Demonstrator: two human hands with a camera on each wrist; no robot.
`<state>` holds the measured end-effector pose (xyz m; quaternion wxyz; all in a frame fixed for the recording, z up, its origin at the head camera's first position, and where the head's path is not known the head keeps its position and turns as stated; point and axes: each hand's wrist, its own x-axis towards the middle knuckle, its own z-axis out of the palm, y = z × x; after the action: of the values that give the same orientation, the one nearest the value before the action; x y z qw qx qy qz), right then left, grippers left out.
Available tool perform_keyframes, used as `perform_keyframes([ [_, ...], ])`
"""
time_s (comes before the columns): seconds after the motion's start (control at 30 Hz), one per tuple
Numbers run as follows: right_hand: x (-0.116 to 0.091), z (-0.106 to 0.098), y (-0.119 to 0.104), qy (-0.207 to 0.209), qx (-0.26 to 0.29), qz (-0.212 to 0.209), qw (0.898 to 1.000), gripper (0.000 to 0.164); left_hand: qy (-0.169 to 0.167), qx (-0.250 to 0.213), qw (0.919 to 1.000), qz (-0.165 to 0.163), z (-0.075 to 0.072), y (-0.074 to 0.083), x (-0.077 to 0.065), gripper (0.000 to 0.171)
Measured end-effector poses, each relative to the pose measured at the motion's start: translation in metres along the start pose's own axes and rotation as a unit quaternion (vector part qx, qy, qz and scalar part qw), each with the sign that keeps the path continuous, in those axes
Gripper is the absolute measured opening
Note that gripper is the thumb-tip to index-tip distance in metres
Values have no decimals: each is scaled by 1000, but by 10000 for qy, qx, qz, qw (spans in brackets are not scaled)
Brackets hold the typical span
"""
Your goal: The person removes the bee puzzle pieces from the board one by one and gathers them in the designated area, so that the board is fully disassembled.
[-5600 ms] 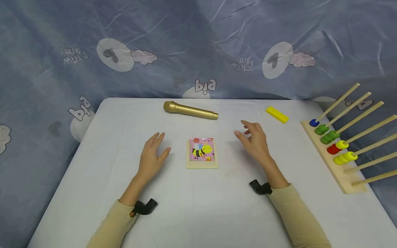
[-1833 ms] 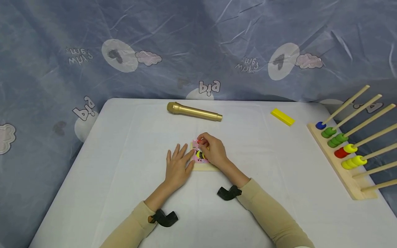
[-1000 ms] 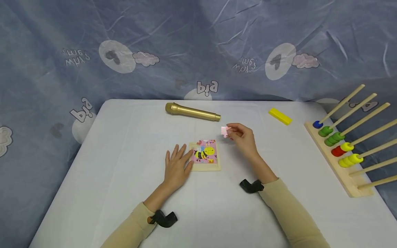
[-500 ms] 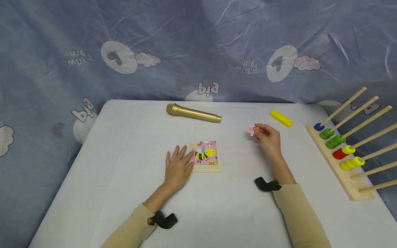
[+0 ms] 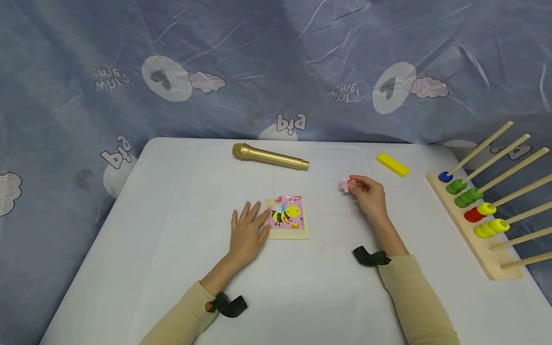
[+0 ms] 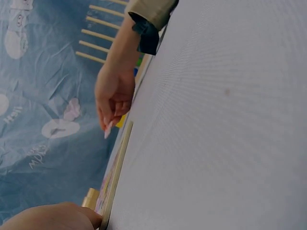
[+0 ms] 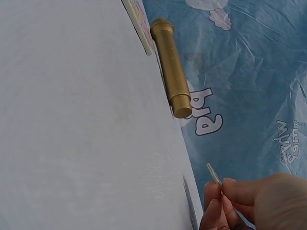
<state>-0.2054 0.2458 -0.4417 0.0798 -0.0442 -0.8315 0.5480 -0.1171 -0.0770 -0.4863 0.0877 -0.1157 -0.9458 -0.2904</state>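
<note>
A small pink jigsaw piece (image 5: pixel 345 185) is pinched between the thumb and fingers of my right hand (image 5: pixel 370 197), held a little above the table. In the right wrist view the piece (image 7: pixel 214 173) shows edge-on. My left hand (image 5: pixel 247 235) lies with fingers spread, its fingertips resting on the left edge of a bee jigsaw puzzle (image 5: pixel 286 213) in a pale wooden tray (image 5: pixel 286 235). At the puzzle's upper left, a bare gap shows in the picture. From the left wrist, the tray (image 6: pixel 117 167) is seen edge-on beside the thumb.
A gold microphone (image 5: pixel 270 156) lies behind the puzzle. Toward the back right is a yellow block (image 5: pixel 392 164). A wooden bead counting rack (image 5: pixel 478 230) with tall pegs stands along the right edge. A patterned blue cloth (image 5: pixel 276 67) hangs behind the white table (image 5: pixel 302 297).
My right hand has taken the corner piece out of the puzzle and carried it to the right, lately shifting slightly back left. The left hand came onto the tray's edge and stays there.
</note>
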Motion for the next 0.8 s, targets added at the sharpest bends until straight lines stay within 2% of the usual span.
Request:
perform_keyframes([
  [0.13, -2, 1, -3, -64, 0, -42, 10000, 32, 2, -18, 10000, 22, 0, 1, 0, 41],
  [0.27, 8, 3, 20, -26, -25, -55, 10000, 33, 17, -29, 10000, 41, -1, 1, 0, 41],
  [0.8, 8, 7, 28, 132, -941, -603, 9936, 29, 24, -55, 10000, -6, -1, 1, 0, 42],
])
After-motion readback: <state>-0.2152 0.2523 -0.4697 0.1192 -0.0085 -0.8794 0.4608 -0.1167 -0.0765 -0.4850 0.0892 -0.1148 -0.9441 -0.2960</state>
